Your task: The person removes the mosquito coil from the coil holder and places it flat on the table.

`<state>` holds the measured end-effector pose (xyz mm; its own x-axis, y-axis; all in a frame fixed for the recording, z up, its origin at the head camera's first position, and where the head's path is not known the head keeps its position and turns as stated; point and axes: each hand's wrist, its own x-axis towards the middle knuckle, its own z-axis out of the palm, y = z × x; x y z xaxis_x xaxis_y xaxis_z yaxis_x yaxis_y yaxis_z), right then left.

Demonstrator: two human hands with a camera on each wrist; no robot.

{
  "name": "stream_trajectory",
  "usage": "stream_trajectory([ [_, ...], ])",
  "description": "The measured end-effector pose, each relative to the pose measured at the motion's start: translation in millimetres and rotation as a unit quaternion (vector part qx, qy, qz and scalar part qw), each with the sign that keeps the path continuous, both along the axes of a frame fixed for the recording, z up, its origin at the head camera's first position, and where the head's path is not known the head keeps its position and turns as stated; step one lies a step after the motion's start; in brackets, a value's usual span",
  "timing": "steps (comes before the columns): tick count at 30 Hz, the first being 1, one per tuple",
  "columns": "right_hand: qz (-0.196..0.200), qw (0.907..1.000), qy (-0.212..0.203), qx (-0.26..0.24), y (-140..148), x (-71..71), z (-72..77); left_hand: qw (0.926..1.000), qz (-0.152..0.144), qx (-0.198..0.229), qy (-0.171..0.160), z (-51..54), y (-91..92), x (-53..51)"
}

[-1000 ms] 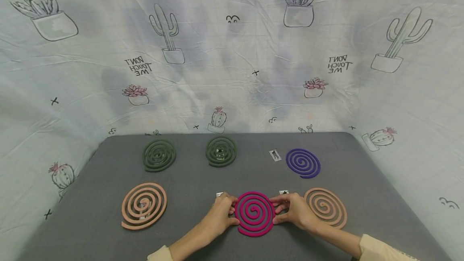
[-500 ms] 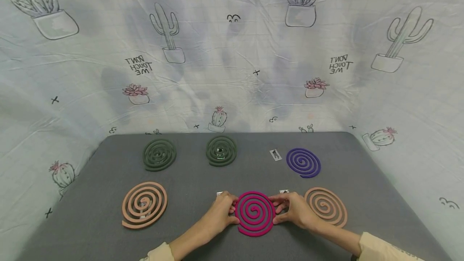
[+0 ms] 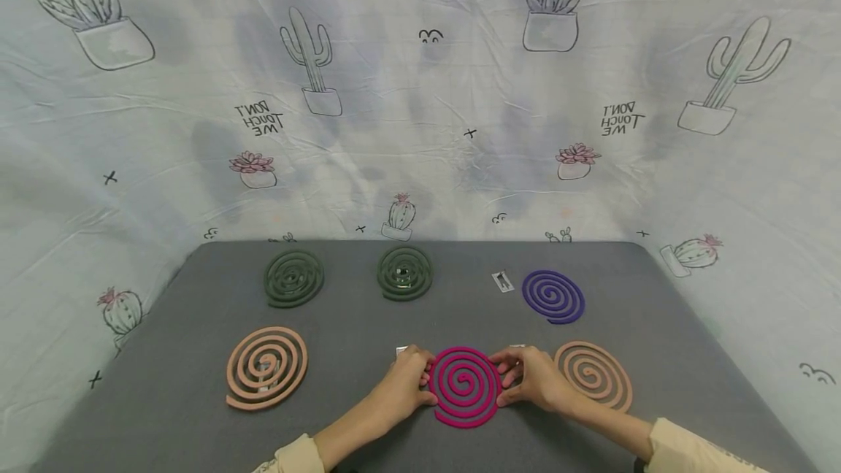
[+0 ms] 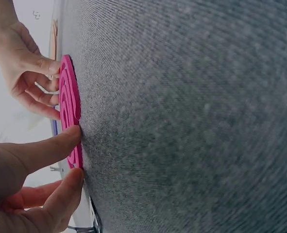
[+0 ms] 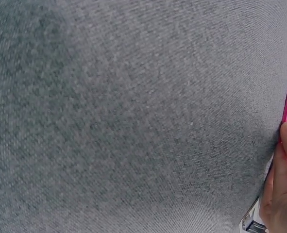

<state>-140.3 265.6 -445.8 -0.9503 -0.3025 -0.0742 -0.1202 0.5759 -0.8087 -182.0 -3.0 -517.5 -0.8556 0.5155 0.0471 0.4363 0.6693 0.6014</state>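
One patterned cloth (image 3: 447, 166) backs the grey table (image 3: 355, 334), where a person's two hands work at the near side. The left hand (image 3: 409, 379) pinches the left rim of the pink coil (image 3: 465, 382) with thumb and fingertips; the right hand (image 3: 534, 382) pinches the right rim likewise. The step in hand looks like steadying the coil between both hands; the next move, I judge, calls for an even hold, since one side pulling alone could skew the spiral. The head view gives its whole winding from above; the left wrist view shows it edge-on, thin and close to the table, though contact all along cannot be told. A tan coil (image 3: 268, 360) lies to the left, another tan one (image 3: 590, 372) just beyond the right hand, two green coils (image 3: 293, 278) at the back left and centre, and a blue coil (image 3: 553, 295) at the back right. Smallest, a bare metal piece (image 3: 504, 288) lies near the blue one. The right wrist view, catching only the pink rim, shows more of another metal piece (image 5: 254, 226) near the fingers, mostly hidden from above.
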Motion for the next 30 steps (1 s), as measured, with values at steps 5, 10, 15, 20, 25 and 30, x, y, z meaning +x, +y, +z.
stream_trajectory([
  [5,0.000,1.0000,-0.006,-0.007,-0.2,0.0,1.0,0.9997,-0.009,0.021,0.012,-1.1,-2.7,-1.6],
  [10,0.009,0.9998,-0.013,-0.015,4.0,0.3,7.0,0.9990,-0.021,0.040,-0.004,1.2,-10.3,-2.5],
  [15,0.043,0.9984,-0.001,-0.036,16.3,-0.3,21.3,0.9888,-0.041,0.122,-0.076,63.4,-29.3,2.5],
  [20,0.048,0.9956,0.042,-0.069,19.7,-14.6,43.8,0.9769,-0.057,0.190,-0.078,116.3,-53.3,-15.2],
  [25,0.005,0.9926,0.013,-0.121,12.4,-41.1,54.8,0.9755,-0.031,0.213,-0.044,117.8,-69.2,-53.3],
  [30,-0.006,0.9862,-0.009,-0.165,1.1,-71.9,52.4,0.9696,0.008,0.239,-0.052,110.6,-77.3,-85.0],
])
